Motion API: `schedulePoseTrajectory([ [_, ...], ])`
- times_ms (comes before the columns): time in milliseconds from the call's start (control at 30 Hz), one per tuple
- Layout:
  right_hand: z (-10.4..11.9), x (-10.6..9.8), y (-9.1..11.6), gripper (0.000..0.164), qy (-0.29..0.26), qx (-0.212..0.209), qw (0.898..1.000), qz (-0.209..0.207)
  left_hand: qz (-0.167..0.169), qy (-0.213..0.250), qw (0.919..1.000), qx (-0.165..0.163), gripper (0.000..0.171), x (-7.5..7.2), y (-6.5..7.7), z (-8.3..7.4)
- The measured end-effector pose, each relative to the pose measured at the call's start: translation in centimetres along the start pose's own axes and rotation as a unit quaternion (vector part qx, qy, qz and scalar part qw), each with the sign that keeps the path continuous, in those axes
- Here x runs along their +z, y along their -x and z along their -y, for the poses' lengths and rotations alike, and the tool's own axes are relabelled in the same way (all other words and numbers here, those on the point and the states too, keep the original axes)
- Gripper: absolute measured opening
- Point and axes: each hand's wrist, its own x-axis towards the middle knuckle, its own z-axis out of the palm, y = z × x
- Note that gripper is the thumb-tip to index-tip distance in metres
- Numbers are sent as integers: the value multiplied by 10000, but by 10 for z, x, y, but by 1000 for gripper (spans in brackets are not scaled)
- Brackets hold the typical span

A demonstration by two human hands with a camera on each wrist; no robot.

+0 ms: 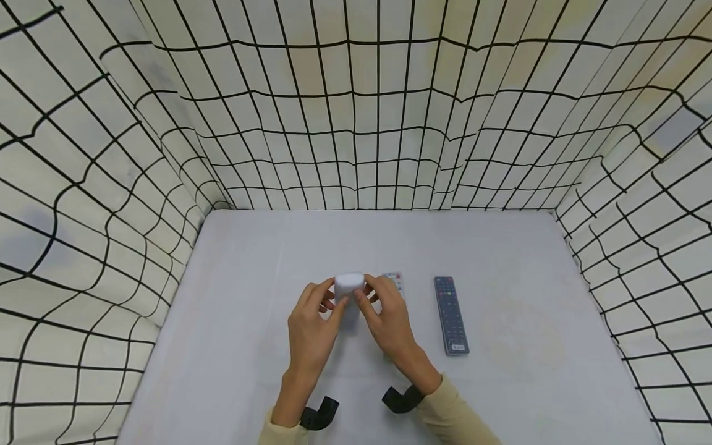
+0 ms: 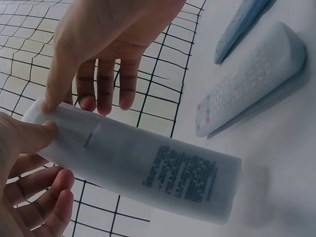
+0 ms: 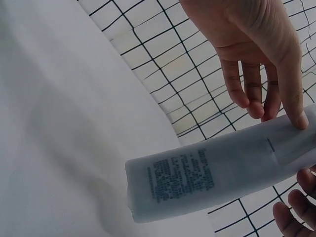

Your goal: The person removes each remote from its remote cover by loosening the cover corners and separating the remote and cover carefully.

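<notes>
A white remote control is held upright above the table by both hands. Its back, with a printed label, faces me, and the lower end points down. My left hand pinches the upper end from the left side. From the right, my right hand pinches that same end. In the left wrist view both thumbs press on the battery cover, and the other fingers hang loosely below. The remote's button side is hidden from every view.
Another white remote lies buttons up, partly behind my right hand. Farther right is a dark remote. They rest on a white-covered table, enclosed by pale walls with a black grid.
</notes>
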Motion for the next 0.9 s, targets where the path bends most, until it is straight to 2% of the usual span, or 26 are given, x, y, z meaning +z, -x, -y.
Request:
schedulePoseTrajectory([
  [233,1,5,3,28,-580,479,9971,-118,-65,-47,10000,12,37,7,4,1],
  [533,-7,10,12,34,-985,1147,9881,289,33,-211,9997,-105,32,14,11,8],
  [800,-17,13,14,40,-1197,1173,9843,547,13,-409,9991,68,30,17,9,13],
  [900,-20,15,15,44,-1337,1290,9799,728,18,-504,9987,111,29,17,8,15],
])
